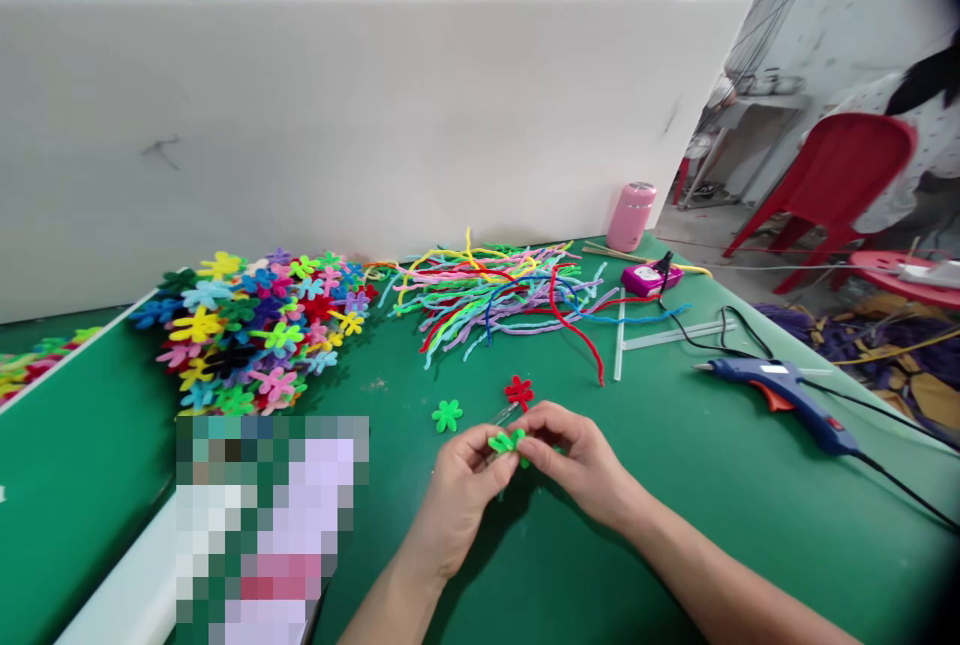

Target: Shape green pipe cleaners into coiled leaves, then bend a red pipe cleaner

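Observation:
Between the fingertips of both hands is a green pipe-cleaner flower [507, 442], its petals pinched from either side. My left hand [469, 485] closes on it from the left, thumb against the petals. From the right, my right hand [574, 455] grips it with thumb and fingers. Just beyond the fingers lies a red pipe-cleaner flower [519, 391], beside what looks like a thin metal tool, partly hidden by the hands. A second green flower [448, 415] lies flat on the green table [405, 495] to the left.
A heap of colourful flowers [277, 335] sits at the left, loose pipe cleaners [510, 295] at the back. On the right are a blue glue gun [780, 390] with its cord, clear glue sticks [675, 335], a magenta box [651, 277] and a pink bottle [631, 215]. A white panel [375, 125] stands behind.

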A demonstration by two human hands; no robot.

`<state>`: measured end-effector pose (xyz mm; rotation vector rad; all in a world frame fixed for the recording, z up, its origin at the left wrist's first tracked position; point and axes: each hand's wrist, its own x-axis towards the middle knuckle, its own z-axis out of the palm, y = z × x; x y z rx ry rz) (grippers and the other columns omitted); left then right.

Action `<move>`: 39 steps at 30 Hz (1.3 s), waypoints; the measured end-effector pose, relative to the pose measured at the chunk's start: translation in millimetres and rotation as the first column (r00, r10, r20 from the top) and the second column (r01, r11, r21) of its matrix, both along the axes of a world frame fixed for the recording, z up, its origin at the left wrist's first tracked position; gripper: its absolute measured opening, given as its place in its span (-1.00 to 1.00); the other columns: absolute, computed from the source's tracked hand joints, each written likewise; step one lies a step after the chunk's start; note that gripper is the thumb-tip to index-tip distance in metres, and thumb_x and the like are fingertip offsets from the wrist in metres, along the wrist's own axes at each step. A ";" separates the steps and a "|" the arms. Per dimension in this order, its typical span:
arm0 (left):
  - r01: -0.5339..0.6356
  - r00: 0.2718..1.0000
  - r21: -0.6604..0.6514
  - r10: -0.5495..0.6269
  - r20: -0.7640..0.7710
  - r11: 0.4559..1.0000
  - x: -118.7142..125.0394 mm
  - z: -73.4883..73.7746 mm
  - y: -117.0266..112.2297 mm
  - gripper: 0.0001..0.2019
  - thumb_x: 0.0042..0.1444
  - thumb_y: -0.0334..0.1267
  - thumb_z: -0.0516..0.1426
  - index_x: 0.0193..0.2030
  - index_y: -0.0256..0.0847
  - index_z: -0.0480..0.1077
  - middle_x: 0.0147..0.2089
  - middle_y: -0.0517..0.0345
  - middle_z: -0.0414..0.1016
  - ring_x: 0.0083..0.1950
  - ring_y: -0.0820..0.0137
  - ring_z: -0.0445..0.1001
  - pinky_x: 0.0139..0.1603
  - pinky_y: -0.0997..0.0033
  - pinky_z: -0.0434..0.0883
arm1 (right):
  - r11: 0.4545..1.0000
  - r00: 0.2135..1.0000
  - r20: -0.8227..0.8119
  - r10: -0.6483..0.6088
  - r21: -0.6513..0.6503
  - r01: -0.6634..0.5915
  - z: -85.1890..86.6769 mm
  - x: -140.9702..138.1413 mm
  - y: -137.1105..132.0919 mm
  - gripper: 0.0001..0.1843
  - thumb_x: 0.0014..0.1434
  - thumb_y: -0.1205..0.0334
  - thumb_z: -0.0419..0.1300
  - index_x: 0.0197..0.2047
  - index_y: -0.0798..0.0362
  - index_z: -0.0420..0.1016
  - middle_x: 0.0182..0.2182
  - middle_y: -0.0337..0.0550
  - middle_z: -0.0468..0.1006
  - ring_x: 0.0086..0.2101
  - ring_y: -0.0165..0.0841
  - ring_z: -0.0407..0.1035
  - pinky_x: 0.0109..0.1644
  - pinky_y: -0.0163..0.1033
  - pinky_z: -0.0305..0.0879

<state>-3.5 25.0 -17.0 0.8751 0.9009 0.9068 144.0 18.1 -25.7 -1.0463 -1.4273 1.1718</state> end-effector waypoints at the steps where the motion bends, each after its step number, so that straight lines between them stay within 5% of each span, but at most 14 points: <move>1: -0.002 1.000 -0.017 0.002 0.004 1.000 0.0 -1.6 -0.1 -0.84 -0.16 -0.30 0.27 -0.46 -0.29 0.39 -0.51 0.27 0.28 -0.44 0.54 0.16 -0.39 0.56 0.15 | 1.000 1.000 0.022 -0.018 0.025 0.018 0.3 0.0 -0.2 -0.85 0.09 0.19 0.15 -0.32 0.10 0.44 -0.45 -0.20 0.39 -0.43 -0.42 0.26 -0.35 -0.31 0.21; 8: 0.054 0.998 0.011 -0.054 -0.027 0.998 -2.1 -5.5 0.6 -0.85 -0.11 -0.28 0.25 -0.44 -0.31 0.39 -0.50 0.26 0.25 -0.43 0.54 0.13 -0.40 0.56 0.13 | 0.996 0.995 0.098 -0.030 0.087 0.021 5.2 -0.3 -1.7 -0.85 0.12 0.19 0.11 -0.37 0.10 0.39 -0.47 -0.23 0.34 -0.47 -0.45 0.19 -0.38 -0.34 0.16; 23: 0.134 0.982 0.121 -0.115 -0.150 0.984 -2.7 1.0 2.8 -0.81 -0.12 -0.27 0.23 -0.54 -0.31 0.31 -0.54 0.30 0.17 -0.46 0.54 0.08 -0.44 0.58 0.09 | 0.975 0.973 -0.200 0.111 -0.170 -0.146 1.8 -0.4 0.1 -0.74 0.09 0.09 0.15 -0.41 0.14 0.35 -0.52 -0.26 0.31 -0.48 -0.48 0.15 -0.37 -0.34 0.09; 30: 0.059 0.998 -0.020 -0.059 -0.022 0.998 -0.8 -4.6 -0.4 -0.82 -0.14 -0.26 0.26 -0.46 -0.31 0.38 -0.53 0.29 0.22 -0.48 0.56 0.10 -0.46 0.56 0.09 | 0.979 0.969 -0.245 0.042 -0.184 -0.088 1.2 -3.6 -1.0 -0.75 0.07 0.09 0.17 -0.42 0.13 0.36 -0.55 -0.28 0.32 -0.51 -0.49 0.17 -0.39 -0.35 0.11; 39: 0.023 0.996 -0.109 -0.013 0.084 0.994 2.3 -2.7 0.5 -0.82 -0.10 -0.21 0.24 -0.50 -0.27 0.36 -0.58 0.31 0.21 -0.52 0.56 0.15 -0.49 0.55 0.11 | 0.994 0.992 0.112 -0.058 0.099 0.047 0.1 1.6 0.5 -0.76 0.14 0.16 0.09 -0.45 0.10 0.44 -0.51 -0.21 0.38 -0.46 -0.42 0.24 -0.34 -0.30 0.19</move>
